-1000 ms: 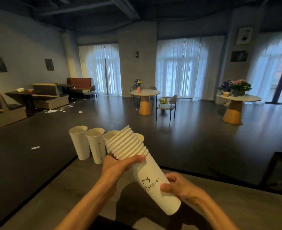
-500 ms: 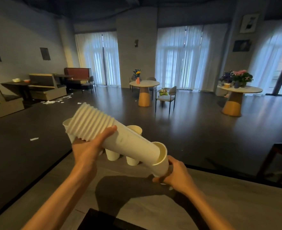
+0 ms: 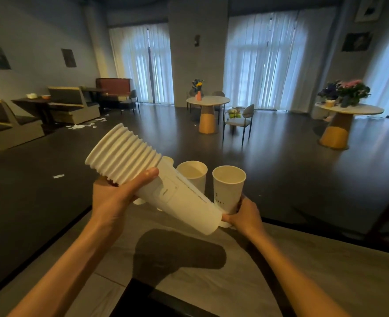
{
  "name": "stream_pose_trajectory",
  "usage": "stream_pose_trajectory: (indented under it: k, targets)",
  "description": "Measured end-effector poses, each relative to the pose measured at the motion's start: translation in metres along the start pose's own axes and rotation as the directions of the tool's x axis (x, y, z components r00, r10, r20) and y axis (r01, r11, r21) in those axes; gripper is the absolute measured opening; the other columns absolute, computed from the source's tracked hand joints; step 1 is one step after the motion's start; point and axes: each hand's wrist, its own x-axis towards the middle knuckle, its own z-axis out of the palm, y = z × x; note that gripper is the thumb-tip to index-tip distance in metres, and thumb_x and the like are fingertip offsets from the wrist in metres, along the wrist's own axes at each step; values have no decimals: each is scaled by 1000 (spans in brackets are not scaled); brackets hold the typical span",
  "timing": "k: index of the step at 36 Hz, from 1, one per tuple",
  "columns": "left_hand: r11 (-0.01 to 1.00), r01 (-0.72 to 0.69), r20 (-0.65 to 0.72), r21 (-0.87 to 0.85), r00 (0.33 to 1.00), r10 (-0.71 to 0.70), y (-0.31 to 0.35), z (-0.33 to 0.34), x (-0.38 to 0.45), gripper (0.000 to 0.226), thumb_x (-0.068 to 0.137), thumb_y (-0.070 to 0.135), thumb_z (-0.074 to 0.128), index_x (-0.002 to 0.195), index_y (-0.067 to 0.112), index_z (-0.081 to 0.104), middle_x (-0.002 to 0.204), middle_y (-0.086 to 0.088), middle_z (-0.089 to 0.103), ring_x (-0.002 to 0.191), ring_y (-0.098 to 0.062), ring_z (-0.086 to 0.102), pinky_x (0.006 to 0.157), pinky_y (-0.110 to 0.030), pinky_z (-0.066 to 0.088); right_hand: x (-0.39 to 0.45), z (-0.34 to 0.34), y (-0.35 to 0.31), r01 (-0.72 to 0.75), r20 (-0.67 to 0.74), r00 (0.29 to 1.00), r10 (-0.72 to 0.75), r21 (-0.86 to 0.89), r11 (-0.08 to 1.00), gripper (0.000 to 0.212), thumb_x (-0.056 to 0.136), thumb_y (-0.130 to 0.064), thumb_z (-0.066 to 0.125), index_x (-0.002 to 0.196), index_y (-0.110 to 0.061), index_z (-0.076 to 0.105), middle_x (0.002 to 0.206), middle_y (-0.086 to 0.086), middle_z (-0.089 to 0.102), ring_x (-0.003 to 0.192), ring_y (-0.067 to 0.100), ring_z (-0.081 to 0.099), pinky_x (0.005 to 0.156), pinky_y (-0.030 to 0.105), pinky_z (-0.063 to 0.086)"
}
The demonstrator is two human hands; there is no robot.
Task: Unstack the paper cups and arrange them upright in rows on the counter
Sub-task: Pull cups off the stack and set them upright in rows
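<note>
Your left hand (image 3: 113,200) reaches up from seven o'clock, palm cupped under the stack of cups (image 3: 152,179), thumb curled over its near side just below the ribbed band of rims. The stack lies tilted, rims up toward ten o'clock and its closed base down toward four o'clock, above the counter (image 3: 303,271).

Your right hand (image 3: 246,216) comes in from five o'clock. Its fingers wrap the lower part of a single cup (image 3: 229,188), thumb on the near side, and the cup stands upright with its mouth open to the ceiling. Whether its foot touches the counter you cannot tell, since the stack's base and your fingers hide it.

The single cup sits just at three o'clock of another upright cup (image 3: 192,175), and the rim of a third cup (image 3: 168,159) peeks out behind the stack at nine o'clock of that one.

The stack's outer cup carries a faint printed box and a line of small print along its side; the single cup has small dark marks low on its wall. None of it is legible.
</note>
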Motion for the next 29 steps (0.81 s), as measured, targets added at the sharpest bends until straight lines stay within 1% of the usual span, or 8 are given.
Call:
stream_pose_trajectory:
  k: [7, 13, 16, 19, 22, 25, 27, 29]
  targets:
    - [998, 65, 62, 22, 996, -66, -7, 7, -4, 105, 20, 63, 96, 113, 26, 66, 109, -2, 75, 104, -17, 73, 80, -36, 62, -8, 0, 13, -25, 65, 998, 21, 49, 998, 94, 52, -38, 95, 133, -28, 48, 128, -9, 58, 115, 12, 56, 96, 43, 51]
    - [990, 123, 195, 68, 972, -134, -15, 25, -16, 109, 27, 61, 96, 125, 26, 61, 115, 0, 74, 109, -18, 71, 84, -41, 60, -26, -25, 42, -88, -3, 996, 88, 27, 996, 50, 64, -21, 90, 102, -17, 57, 102, 0, 64, 96, 20, 64, 78, 28, 55]
    - [983, 168, 275, 68, 944, -181, -20, 44, -28, 99, 34, 50, 97, 123, 28, 61, 112, 3, 75, 106, -13, 72, 79, -34, 62, -54, -45, 35, -100, 74, 993, 89, 160, 982, 22, 81, -29, 77, 93, -13, 70, 95, 7, 71, 91, 22, 69, 71, 22, 51]
    - [965, 263, 344, 21, 904, -254, -27, 66, -40, 84, 48, 29, 91, 125, 25, 59, 113, 0, 75, 109, -18, 71, 78, -33, 61, -84, -69, 13, -196, 301, 948, 103, 296, 935, 45, 86, -55, 61, 99, -13, 73, 99, 7, 75, 91, 19, 71, 79, 29, 52]
    - [919, 394, 376, -29, 856, -355, -34, 89, -53, 79, 56, 15, 86, 128, 22, 55, 121, -7, 69, 112, -23, 68, 79, -37, 60, -105, -89, 5, -137, 472, 881, -34, 322, 937, 70, 79, -78, 47, 112, -18, 65, 105, 6, 73, 95, 21, 70, 84, 33, 55]
    - [874, 480, 392, -67, 819, -420, -35, 110, -62, 79, 57, 15, 85, 130, 20, 54, 124, -10, 68, 116, -28, 66, 84, -45, 60, -123, -110, 4, -167, 553, 830, -66, 360, 918, 90, 69, -77, 64, 132, -14, 50, 114, 14, 69, 103, 28, 67, 88, 37, 56]
    - [867, 494, 376, -71, 818, -435, -33, 121, -68, 84, 56, 18, 93, 131, 19, 55, 125, -10, 68, 118, -30, 65, 94, -52, 57, -135, -122, -1, -156, 560, 829, -14, 255, 954, 91, 61, -71, 75, 130, -16, 52, 118, 10, 68, 109, 27, 66, 96, 43, 53]
    - [892, 451, 332, -39, 847, -414, -33, 130, -75, 89, 53, 23, 97, 131, 19, 55, 123, -9, 69, 116, -28, 66, 95, -51, 57, -144, -128, -1, -99, 491, 871, 25, 124, 987, 66, 66, -60, 78, 118, -25, 58, 117, 2, 67, 110, 20, 64, 101, 46, 50]
